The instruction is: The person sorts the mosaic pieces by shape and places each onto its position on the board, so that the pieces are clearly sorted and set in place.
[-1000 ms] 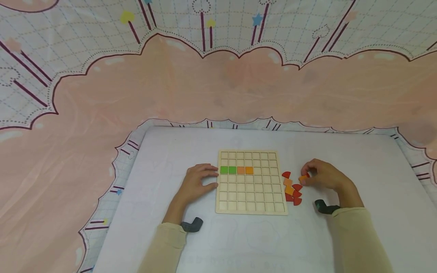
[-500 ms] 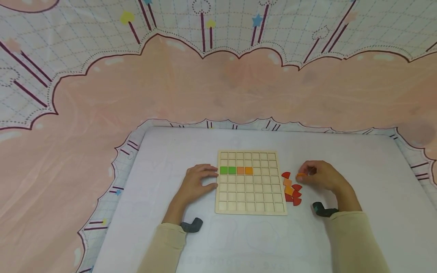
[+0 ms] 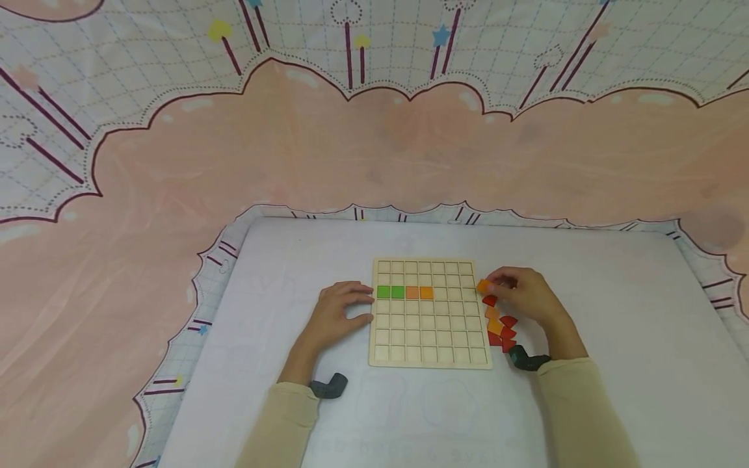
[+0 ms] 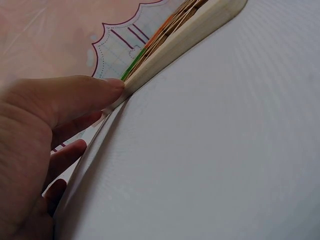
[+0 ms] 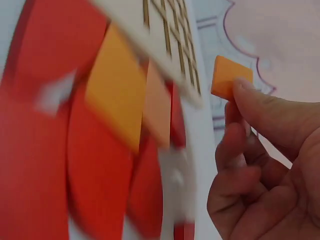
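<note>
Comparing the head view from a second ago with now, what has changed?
The right hand, already pinching the orange tile, has moved leftward and slightly away from the person, bringing it beside the right edge of the wooden board. The left hand, board, row of four tiles and loose pieces stayed put.

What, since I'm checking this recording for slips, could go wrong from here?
The orange tile could slip, as the right hand pinches it near one edge. The dark wrist device overlaps the red pieces in the head view, so it might brush them. The left hand touches the left edge of the board, so a push might shift it.
</note>
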{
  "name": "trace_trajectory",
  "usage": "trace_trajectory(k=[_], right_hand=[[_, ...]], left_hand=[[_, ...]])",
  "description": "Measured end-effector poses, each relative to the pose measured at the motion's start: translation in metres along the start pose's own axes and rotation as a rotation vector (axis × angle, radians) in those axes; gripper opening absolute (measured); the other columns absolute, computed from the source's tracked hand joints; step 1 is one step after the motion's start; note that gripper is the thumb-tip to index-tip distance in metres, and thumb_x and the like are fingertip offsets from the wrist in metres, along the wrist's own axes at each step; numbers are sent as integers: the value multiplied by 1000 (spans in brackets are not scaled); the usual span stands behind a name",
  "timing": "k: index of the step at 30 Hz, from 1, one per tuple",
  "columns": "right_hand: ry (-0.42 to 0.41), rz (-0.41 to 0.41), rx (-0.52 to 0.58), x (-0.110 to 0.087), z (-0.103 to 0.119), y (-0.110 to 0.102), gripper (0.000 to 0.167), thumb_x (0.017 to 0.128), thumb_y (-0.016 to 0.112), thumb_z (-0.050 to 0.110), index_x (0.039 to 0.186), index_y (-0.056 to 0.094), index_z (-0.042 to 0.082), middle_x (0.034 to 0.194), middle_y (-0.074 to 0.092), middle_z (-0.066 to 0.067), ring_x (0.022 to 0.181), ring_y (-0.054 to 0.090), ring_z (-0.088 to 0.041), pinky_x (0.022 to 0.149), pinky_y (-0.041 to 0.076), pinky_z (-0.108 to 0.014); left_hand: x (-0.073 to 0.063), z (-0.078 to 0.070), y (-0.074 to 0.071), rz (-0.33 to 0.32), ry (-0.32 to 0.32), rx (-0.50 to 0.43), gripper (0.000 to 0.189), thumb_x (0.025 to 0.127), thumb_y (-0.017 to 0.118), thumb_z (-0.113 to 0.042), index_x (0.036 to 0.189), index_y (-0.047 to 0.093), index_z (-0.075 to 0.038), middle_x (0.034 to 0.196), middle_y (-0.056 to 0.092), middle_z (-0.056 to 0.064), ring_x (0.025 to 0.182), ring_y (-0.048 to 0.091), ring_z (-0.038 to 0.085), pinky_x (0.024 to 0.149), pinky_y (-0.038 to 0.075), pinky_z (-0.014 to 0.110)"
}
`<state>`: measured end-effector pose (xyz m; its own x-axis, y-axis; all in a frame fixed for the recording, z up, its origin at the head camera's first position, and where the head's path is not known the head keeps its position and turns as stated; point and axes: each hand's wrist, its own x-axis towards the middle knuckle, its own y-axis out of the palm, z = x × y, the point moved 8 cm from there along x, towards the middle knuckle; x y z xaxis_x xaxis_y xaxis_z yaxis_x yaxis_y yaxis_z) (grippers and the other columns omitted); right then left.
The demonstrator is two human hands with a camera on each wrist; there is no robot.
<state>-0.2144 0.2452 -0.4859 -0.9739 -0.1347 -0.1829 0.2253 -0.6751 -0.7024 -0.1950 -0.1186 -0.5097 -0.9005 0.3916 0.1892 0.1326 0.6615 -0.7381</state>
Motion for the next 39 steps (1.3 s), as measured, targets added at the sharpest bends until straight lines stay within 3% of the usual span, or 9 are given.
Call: trace_trajectory(k=[7, 17, 25, 39], right_hand=[[-10, 2, 156, 11, 21, 19, 23, 93, 75, 23, 111, 69, 10, 100, 71, -10, 89, 61, -24, 74, 53, -29], [-27, 50, 242, 26, 36, 48, 20, 92, 76, 25, 107, 74, 11, 98, 72, -7, 88, 63, -22, 78, 52, -29], [-45, 116, 126, 31, 42, 62, 12, 94, 74, 24, 98, 73, 14, 89, 68, -3, 88, 58, -22, 82, 45, -34], [-40, 55, -43, 31, 50, 62, 10, 91, 76, 26, 87, 71, 18, 82, 65, 1, 78, 55, -18, 70, 40, -31]], left_hand=[[0, 1, 0, 3, -6, 2, 31, 82, 85, -25, 111, 78, -18, 130, 70, -6, 136, 54, 21, 111, 36, 51], [0, 1, 0, 5, -13, -7, 31, 82, 85, -25, 111, 78, -18, 130, 70, -6, 136, 53, 21, 112, 35, 51], [0, -1, -1, -14, 16, -8, 32, 81, 86, -24, 111, 78, -18, 128, 71, -5, 134, 55, 22, 111, 36, 52], [1, -1, 0, 3, -12, -9, 30, 82, 84, -26, 111, 78, -18, 129, 70, -5, 136, 54, 23, 112, 36, 52]])
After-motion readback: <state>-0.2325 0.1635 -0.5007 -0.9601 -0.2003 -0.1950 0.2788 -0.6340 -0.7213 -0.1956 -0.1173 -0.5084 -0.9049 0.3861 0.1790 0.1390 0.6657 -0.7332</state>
